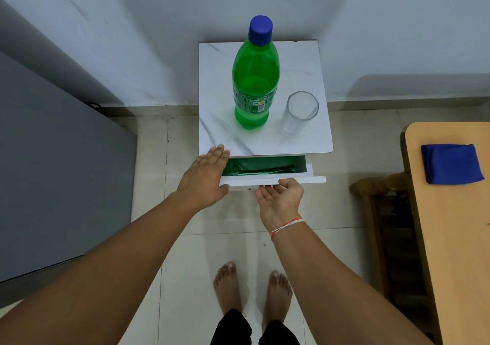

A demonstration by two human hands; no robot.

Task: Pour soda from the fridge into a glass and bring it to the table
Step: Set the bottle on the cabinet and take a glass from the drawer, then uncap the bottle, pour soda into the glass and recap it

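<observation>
A green soda bottle [254, 79] with a blue cap, capped and upright, stands on the white marble-look top of a small cabinet [299, 60]. An empty clear glass [298, 113] stands just right of the bottle, apart from it. Below the top, a drawer [305, 179] is pulled partly out, showing a green lining and dark items inside. My left hand [205, 177] lies flat, palm down, fingers spread, at the cabinet's front left corner over the drawer's left end. My right hand [281, 201] is palm up, fingers hooked under the drawer front, thumb on its edge.
A grey fridge [53, 159] fills the left side, door closed. At the right is a wooden table [450, 238] with a folded blue cloth [450, 163] on it, and a wooden chair [384, 212] beside it. My bare feet stand on pale floor tiles.
</observation>
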